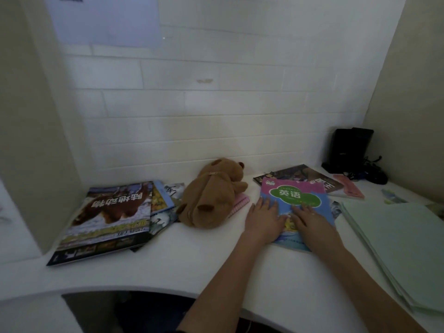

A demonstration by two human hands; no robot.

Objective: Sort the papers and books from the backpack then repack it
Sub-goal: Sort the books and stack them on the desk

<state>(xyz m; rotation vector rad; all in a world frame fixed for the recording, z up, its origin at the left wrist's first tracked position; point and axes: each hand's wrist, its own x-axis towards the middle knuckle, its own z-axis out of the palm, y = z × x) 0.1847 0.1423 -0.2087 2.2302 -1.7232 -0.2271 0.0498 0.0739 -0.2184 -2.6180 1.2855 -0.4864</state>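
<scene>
A pink and blue textbook (pixel 295 195) with a green cloud on its cover lies on the white desk (pixel 192 260), on top of a dark book (pixel 302 173). My left hand (pixel 263 219) rests flat on the textbook's left edge, fingers straight. Lying flat on the lower cover is my right hand (pixel 312 223), fingers spread. A brown bear-shaped plush backpack (pixel 211 195) lies to the left, over a pink spiral notebook (pixel 240 203). Further left sits a stack of picture books topped by a large animal book (pixel 108 219). Pale green papers (pixel 398 248) are piled at the right.
A black bag (pixel 348 150) with dark cables stands in the back right corner, a pink case (pixel 348 186) in front of it. White brick-pattern wall behind, beige panels on both sides. The desk's curved front edge runs along the bottom.
</scene>
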